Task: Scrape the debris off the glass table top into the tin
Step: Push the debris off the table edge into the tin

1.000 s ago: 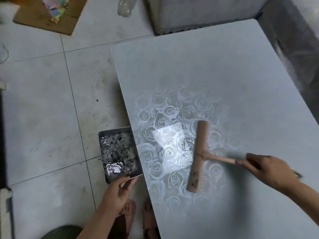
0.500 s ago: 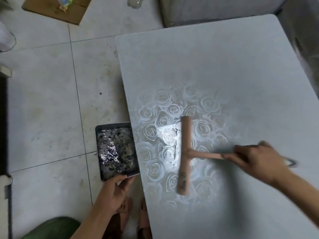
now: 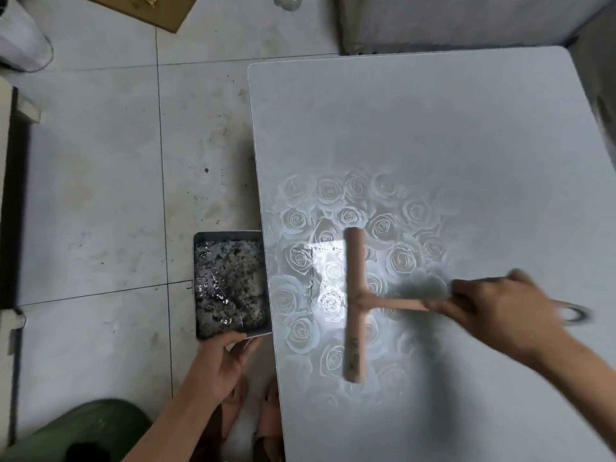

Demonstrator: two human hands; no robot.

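Note:
The glass table top point(image 3: 433, 135), pale grey with a rose pattern, fills the right side. A wooden T-shaped scraper point(image 3: 355, 305) lies with its crossbar flat on the glass near the left edge. My right hand point(image 3: 500, 311) grips its handle from the right. A dark rectangular tin point(image 3: 230, 283), speckled with debris, is held level against the table's left edge. My left hand point(image 3: 220, 358) grips its near rim. Thin dark specks of debris point(image 3: 311, 285) lie on the glass between the scraper and the tin.
Dirty grey floor tiles point(image 3: 100, 195) spread to the left. My sandalled feet point(image 3: 263, 418) stand below the table edge. A cardboard piece point(image 3: 160, 11) and a bottle point(image 3: 286, 1) lie at the top. A green object point(image 3: 83, 431) sits bottom left, a grey block point(image 3: 450, 21) behind the table.
My right hand has drawn the scraper leftward across the glass toward the tin. The left hand has kept the tin at the table edge.

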